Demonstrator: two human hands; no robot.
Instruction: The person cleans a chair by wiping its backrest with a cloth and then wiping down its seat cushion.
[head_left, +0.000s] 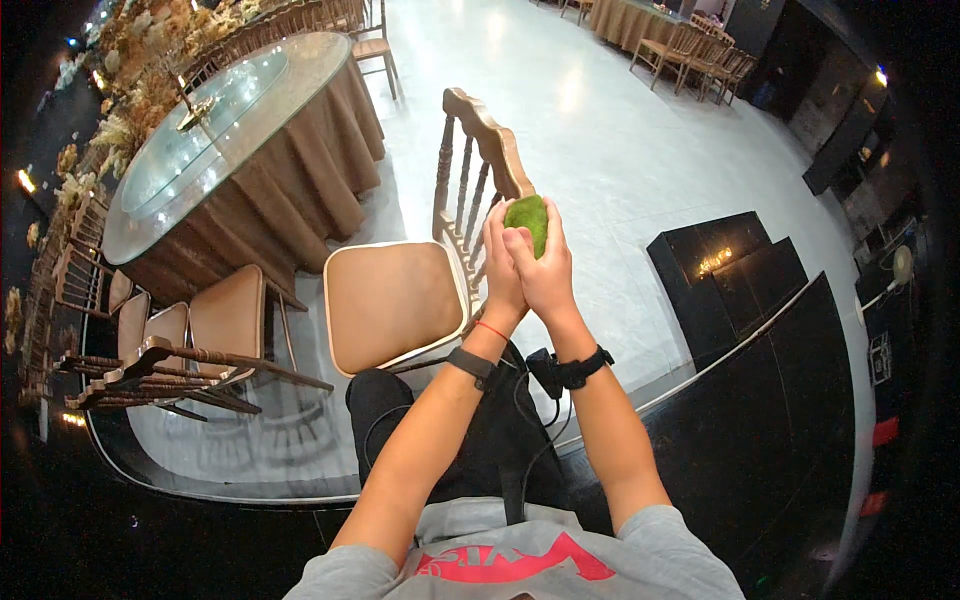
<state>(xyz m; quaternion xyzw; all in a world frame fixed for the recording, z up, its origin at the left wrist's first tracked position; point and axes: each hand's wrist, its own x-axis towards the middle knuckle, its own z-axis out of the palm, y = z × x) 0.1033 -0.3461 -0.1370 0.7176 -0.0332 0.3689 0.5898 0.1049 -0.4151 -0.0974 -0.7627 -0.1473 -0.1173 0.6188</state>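
A small green object (529, 216) with a fuzzy, moss-like surface sits between my two hands, held out in front of me. My left hand (498, 259) wraps its left side. Around its right and lower side closes my right hand (553, 262), with a thumb lying across its lower part. Most of its underside is hidden by the palms. Just beyond the hands rises the carved wooden backrest (491, 139) of a chair; whether they touch it I cannot tell. The chair's tan padded seat (396, 304) lies to the left, in front of my knees.
A round table with a glass turntable (217, 142) and brown tablecloth (300, 176) stands at the left. Several chairs (225, 322) lean against it. Black steps (720, 274) and a black platform (757, 420) are at the right. Dried flowers (142, 90) line the far left.
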